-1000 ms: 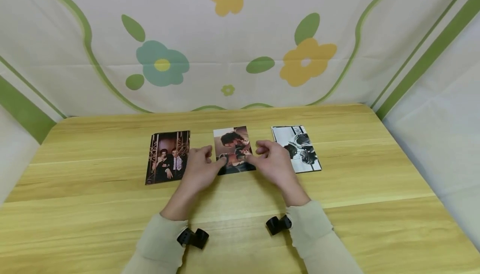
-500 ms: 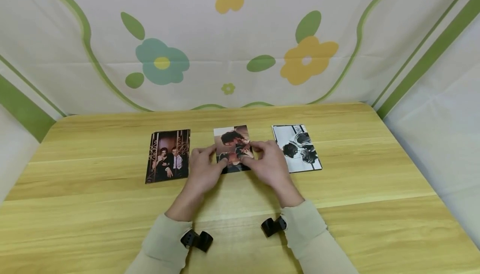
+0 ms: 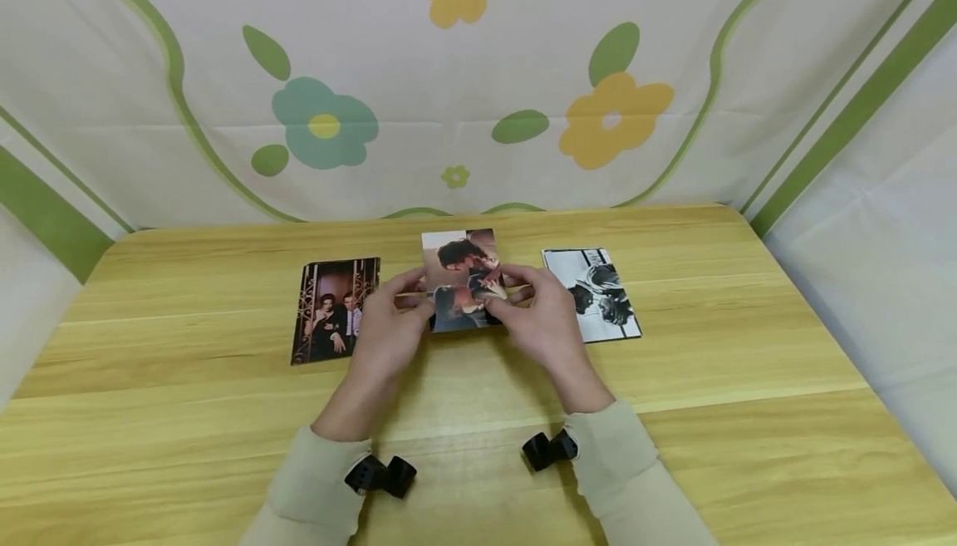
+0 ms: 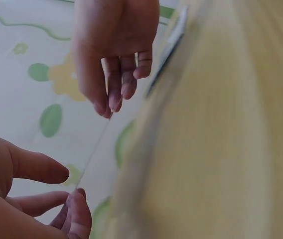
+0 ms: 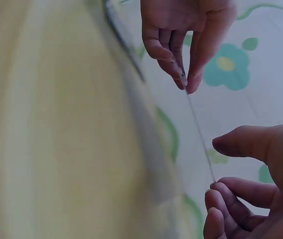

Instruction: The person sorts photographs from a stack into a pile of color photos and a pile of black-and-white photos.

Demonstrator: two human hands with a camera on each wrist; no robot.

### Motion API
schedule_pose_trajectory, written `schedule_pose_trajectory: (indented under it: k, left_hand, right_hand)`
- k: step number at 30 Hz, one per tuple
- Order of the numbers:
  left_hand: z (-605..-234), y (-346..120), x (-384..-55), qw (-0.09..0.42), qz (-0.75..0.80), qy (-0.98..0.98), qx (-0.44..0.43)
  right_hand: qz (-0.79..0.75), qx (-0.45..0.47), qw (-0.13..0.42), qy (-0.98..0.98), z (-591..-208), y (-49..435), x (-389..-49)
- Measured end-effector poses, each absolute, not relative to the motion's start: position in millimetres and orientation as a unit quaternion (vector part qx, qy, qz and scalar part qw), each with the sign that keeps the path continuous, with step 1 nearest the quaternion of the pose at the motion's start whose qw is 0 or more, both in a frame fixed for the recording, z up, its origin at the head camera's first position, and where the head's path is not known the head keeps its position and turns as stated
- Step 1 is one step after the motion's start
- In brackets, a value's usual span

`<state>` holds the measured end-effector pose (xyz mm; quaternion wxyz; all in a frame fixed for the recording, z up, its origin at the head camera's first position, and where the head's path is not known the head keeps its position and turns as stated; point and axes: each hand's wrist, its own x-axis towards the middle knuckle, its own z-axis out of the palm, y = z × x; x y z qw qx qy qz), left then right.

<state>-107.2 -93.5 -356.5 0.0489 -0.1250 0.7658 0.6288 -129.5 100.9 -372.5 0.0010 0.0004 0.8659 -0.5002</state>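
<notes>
In the head view, a colour photo print [image 3: 458,268] showing two people is up off the table, held between both hands. My left hand [image 3: 392,322] holds its left edge, with the thumb near the lower left corner. On the other side my right hand [image 3: 544,317] holds the right edge, its thumb at the lower front. Both wrist views show the photo print [image 4: 92,154] nearly edge-on, as a thin line between the fingertips of the two hands. The far fingers are partly hidden behind it.
A dark colour photo [image 3: 332,313] lies left of the hands, and a black-and-white photo [image 3: 607,305] lies right, partly behind the right hand. Both rest on the wooden table [image 3: 463,446]. A flowered cloth [image 3: 449,72] hangs behind. Black wrist cameras [image 3: 381,475] sit at both cuffs.
The middle photo lay flat on the table with both hands closing in on its sides. Now it is lifted and tilted up, with the fingers at its edges. The side photos have not moved.
</notes>
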Motion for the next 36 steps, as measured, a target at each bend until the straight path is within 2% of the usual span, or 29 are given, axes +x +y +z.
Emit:
schedule_pose_trajectory:
  k: [9,18,26,31,36]
  left_hand:
    - [-328.8,-103.4,-104.1,0.037,0.647,0.751,-0.129]
    - [-321.2,-111.4,-99.9,0.026,0.634,0.762,-0.131]
    - [-319.7,-155.6,-92.9,0.017,0.581,0.802,-0.138]
    - [-325.2,-184.9,-83.6,0.013,0.569,0.804,-0.171]
    - [-336.3,-198.5,-80.0,0.014,0.551,0.812,-0.192]
  right_hand:
    - [-0.521,-0.004,-0.018,0.854,-346.9,103.6,-123.3]
    - [-0.547,-0.012,-0.006,0.837,-342.0,96.2,-122.6]
    - [-0.565,-0.067,0.020,0.822,-350.9,55.4,-119.2]
    - [-0.563,-0.108,0.043,0.818,-353.1,26.8,-114.6]
    - [-0.562,-0.109,0.055,0.818,-358.5,9.4,-113.4]
